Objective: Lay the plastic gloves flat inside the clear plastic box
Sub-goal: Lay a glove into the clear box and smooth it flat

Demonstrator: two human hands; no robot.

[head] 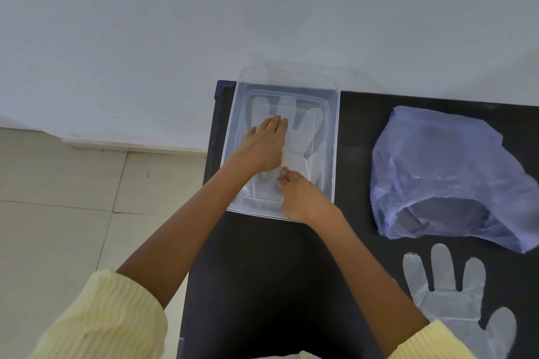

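The box stands at the counter's far left corner. Inside it, a glove lies flat. The left hand presses on it with an open grip; the right hand pinches its cuff. Another glove lies at the right edge, near a bag.

No readable text, label, brand or number on anything
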